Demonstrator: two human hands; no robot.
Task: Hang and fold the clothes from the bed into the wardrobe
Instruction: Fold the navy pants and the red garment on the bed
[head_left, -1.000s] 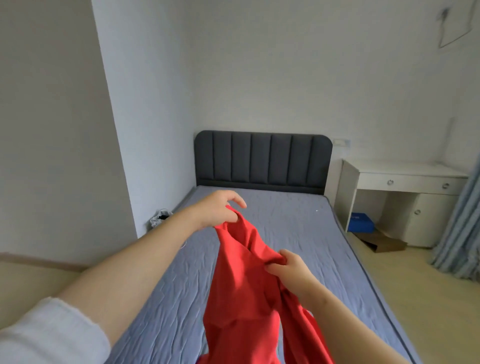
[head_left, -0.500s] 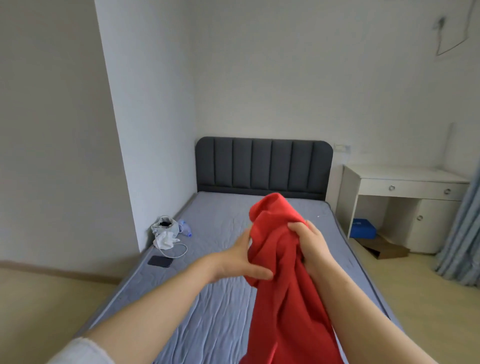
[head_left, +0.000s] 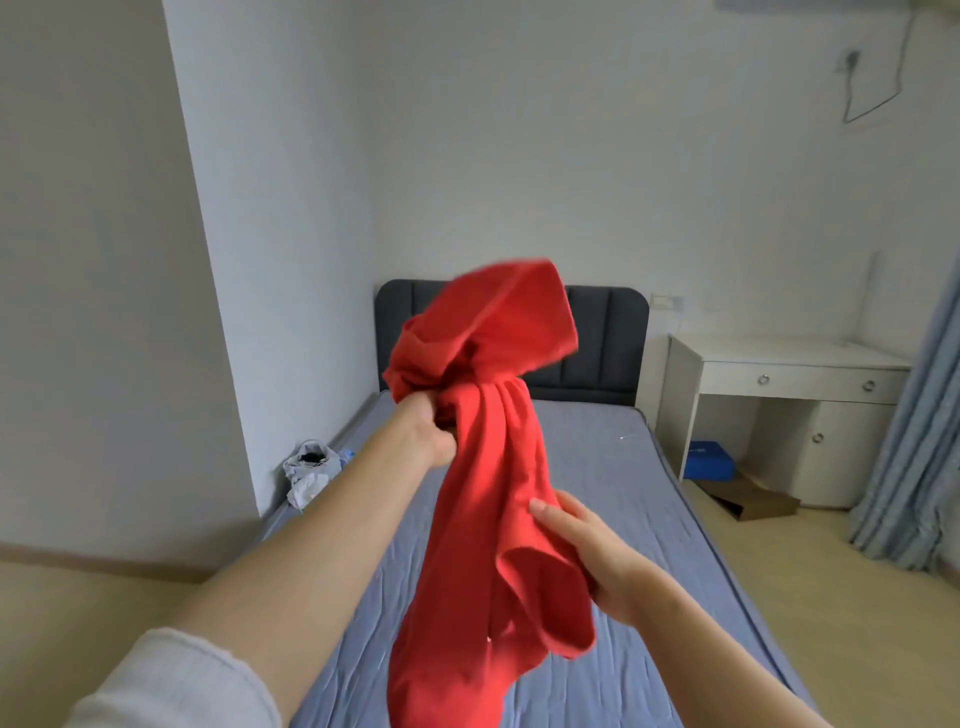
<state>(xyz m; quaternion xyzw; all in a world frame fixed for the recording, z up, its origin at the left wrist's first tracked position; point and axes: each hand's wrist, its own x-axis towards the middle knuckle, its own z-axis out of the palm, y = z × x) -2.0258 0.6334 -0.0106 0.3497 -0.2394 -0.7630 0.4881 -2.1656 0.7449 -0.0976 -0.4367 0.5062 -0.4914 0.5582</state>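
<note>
Two hands hold one red garment (head_left: 483, 467). The left hand (head_left: 431, 431) has its fingers clenched round a bunched upper part, raised at arm's length. The right hand (head_left: 587, 551) grips a lower fold, thumb on the cloth and fingers curled beneath. The garment hangs above the bed (head_left: 597, 467), before its dark headboard (head_left: 608, 343). A white desk (head_left: 779, 358) stands just right of the bed.

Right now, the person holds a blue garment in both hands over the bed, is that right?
Not quite: the garment is red, not blue, as the head view shows. The left hand and the right hand do both hold it over the bed.
</note>
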